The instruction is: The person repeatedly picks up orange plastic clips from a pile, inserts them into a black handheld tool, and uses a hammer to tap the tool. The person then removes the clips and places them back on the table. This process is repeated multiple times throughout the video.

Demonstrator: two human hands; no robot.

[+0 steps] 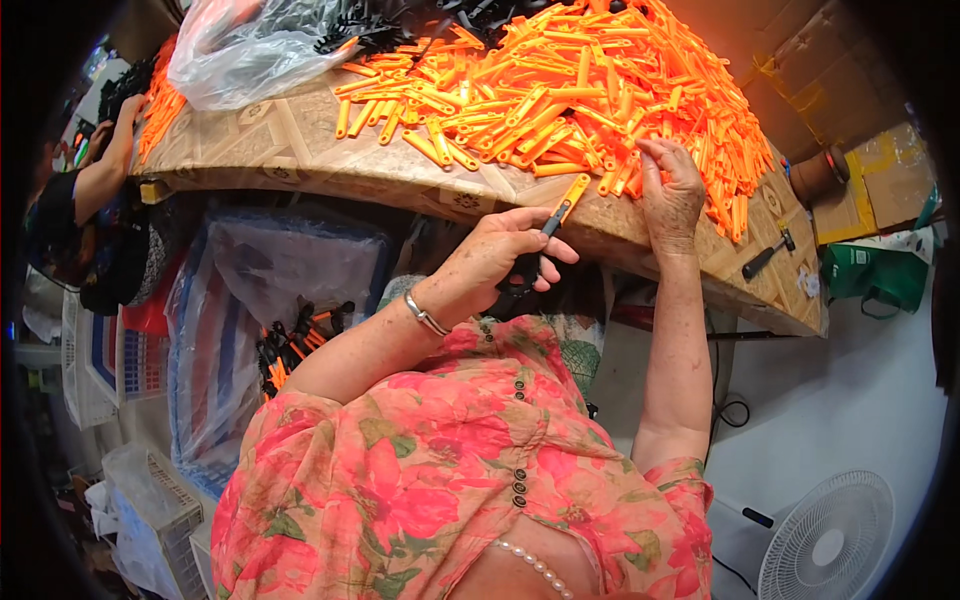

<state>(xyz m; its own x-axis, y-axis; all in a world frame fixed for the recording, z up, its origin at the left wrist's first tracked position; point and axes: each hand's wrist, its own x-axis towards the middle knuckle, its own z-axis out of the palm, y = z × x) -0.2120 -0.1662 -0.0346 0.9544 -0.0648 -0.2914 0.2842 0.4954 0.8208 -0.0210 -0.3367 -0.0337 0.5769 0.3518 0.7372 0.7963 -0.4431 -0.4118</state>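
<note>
My left hand (498,258) grips a small tool with black handles and an orange plastic sleeve (568,198) on its tip, held just below the table edge. My right hand (670,190) rests at the near edge of a big heap of orange plastic sleeves (570,90) on the patterned table (290,150), fingers curled among the pieces; whether it holds one I cannot tell. A silver bracelet sits on my left wrist.
A clear plastic bag (240,45) and black parts (400,25) lie at the table's far side. A hammer (768,255) lies at the right end. Below left, a lined sack (270,300) holds finished black-and-orange tools. Another person's arm (105,165) works at the left. A white fan (830,545) stands on the floor.
</note>
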